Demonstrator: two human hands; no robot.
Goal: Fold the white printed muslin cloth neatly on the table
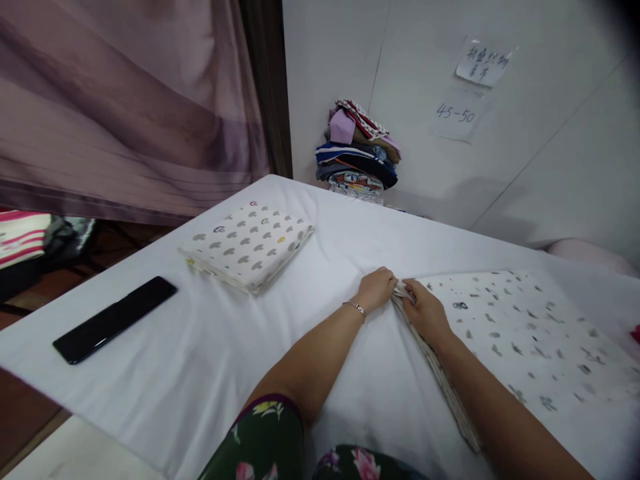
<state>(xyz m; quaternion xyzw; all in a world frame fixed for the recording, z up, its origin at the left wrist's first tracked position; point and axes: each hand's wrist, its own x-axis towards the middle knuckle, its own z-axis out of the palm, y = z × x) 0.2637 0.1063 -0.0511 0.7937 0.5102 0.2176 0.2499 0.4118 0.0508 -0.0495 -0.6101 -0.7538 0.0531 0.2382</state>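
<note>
A white cloth with small grey-green prints lies spread on the right side of the white-covered table, its left edge layered and bunched. My left hand is closed on the far left corner of this cloth, a thin bracelet at the wrist. Right beside it, my right hand pinches the same gathered corner, thumb towards the left hand. From there the layered edge runs down towards me, partly behind my right forearm. A folded white cloth with grey mushroom-like prints rests apart on the left.
A black phone lies near the left table edge. Behind the white tablecloth stands a stack of folded clothes against the wall. A pinkish curtain hangs at the left. Handwritten paper signs are on the wall.
</note>
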